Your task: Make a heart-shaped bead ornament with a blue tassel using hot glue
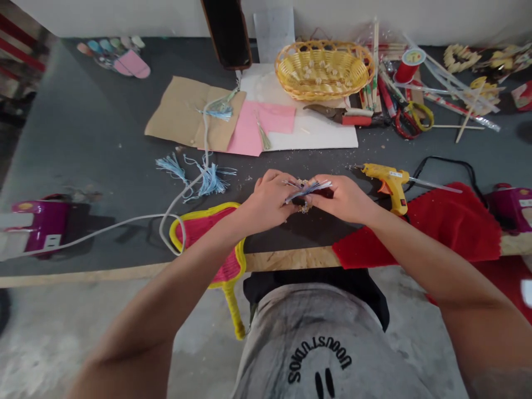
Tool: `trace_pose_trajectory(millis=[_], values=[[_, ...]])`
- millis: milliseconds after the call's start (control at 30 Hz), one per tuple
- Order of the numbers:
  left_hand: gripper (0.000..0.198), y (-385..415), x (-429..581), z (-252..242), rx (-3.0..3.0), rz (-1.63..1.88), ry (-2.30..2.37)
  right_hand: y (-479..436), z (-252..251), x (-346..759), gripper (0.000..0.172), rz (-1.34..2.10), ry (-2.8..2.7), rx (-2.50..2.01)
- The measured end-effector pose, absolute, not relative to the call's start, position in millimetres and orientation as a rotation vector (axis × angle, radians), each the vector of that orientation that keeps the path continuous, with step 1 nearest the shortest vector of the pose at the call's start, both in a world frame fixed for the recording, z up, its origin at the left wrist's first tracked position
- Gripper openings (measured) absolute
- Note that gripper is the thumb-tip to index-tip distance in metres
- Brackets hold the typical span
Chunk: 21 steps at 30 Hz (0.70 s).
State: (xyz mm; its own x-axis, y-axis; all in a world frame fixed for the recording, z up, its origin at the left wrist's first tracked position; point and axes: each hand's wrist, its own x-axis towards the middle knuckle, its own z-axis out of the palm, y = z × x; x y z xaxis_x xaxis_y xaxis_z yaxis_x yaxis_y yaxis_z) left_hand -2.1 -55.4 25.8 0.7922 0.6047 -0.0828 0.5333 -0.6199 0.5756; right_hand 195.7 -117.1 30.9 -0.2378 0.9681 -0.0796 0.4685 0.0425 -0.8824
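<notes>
Close to the table's front edge, my left hand (pixel 268 200) and my right hand (pixel 348 200) meet with their fingers pinched together. Between them is a blue-grey tassel (pixel 310 189), its strands fanning out over the fingertips. A small beige, bumpy piece (pixel 305 208) shows just beneath it, largely covered by the fingers. Loose blue tassels (pixel 211 180) lie to the left of my left hand. To the right of my right hand rests a yellow hot glue gun (pixel 391 180) with a clear glue stick in its back.
A wicker basket (pixel 286 83) stands at the back, with pliers (pixel 357 117) and scissors (pixel 409 123) nearby. Brown paper (pixel 174 119) and pink paper (pixel 245 138) lie left of centre. A white cable (pixel 133 219) crosses the left side. Red cloth (pixel 453 221) hangs over the front edge.
</notes>
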Motion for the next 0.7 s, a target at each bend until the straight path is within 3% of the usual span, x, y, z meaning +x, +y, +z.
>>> trace_pose_trajectory(millis=[267,500,600,700], values=[[0.016,-52.6,-1.2,30.0,2.297,0.157,0.798,-122.0,42.6,194.6,0.013,1.082,-1.78,-1.411],[0.015,-84.1,-20.9,32.8,2.37,0.133,0.674,-161.7,49.8,186.0,0.013,0.881,-2.157,-1.224],[0.022,-97.8,-30.8,34.7,2.407,0.049,0.571,-182.5,48.6,192.9,0.022,0.892,-2.24,-1.174],[0.035,-93.9,-36.4,46.6,2.311,-0.032,0.46,-197.6,47.1,218.6,0.017,0.682,-2.054,-1.45]])
